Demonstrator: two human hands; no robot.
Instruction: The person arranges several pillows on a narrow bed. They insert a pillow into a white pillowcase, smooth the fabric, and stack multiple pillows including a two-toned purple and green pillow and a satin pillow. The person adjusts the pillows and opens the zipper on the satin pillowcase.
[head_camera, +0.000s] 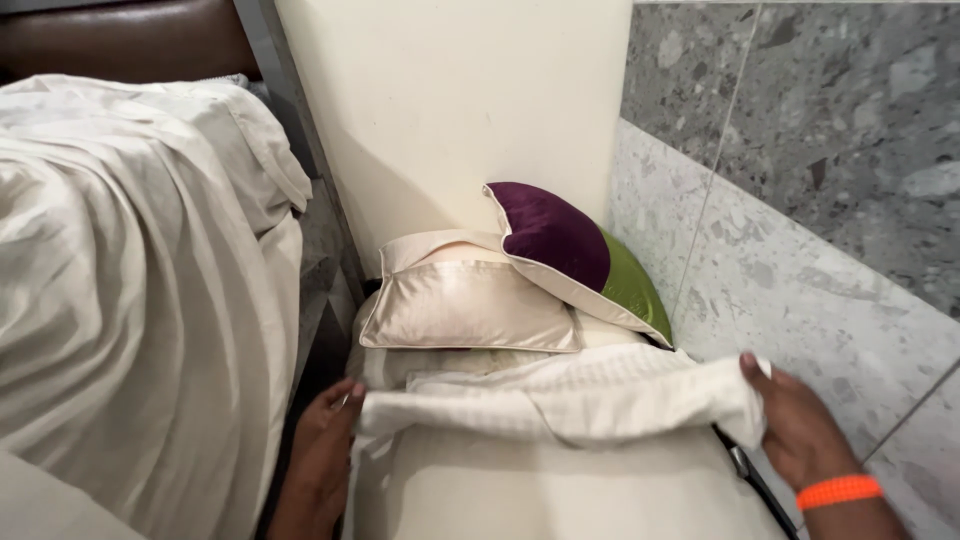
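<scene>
I am holding a white cloth (560, 395) stretched across the lower middle of the frame, over a cream cushion (560, 495). My left hand (322, 440) is closing its grip on the cloth's left end, my right hand (795, 425) is pinching the right end. Just above are lying a beige pillow (465, 305) and a purple-and-green pillow (580, 255). A sheeted bed (130, 280) is filling the left side.
</scene>
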